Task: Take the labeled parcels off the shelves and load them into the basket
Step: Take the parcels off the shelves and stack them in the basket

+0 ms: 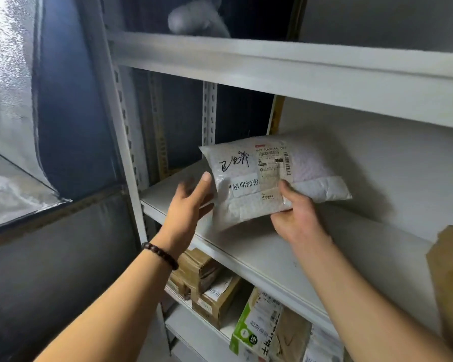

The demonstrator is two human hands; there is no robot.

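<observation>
Within the white metal rack (272,64), the middle shelf (272,257) carries one white bubble-mailer parcel (311,176) near its front left corner. The parcel's long axis runs along the shelf, with its label facing up and outward. The right hand (296,218) pinches its near edge, thumb on top. The left hand (186,207), fingers wide and fairly straight, touches its left end. One beaded bracelet (160,254) circles the left wrist.
</observation>
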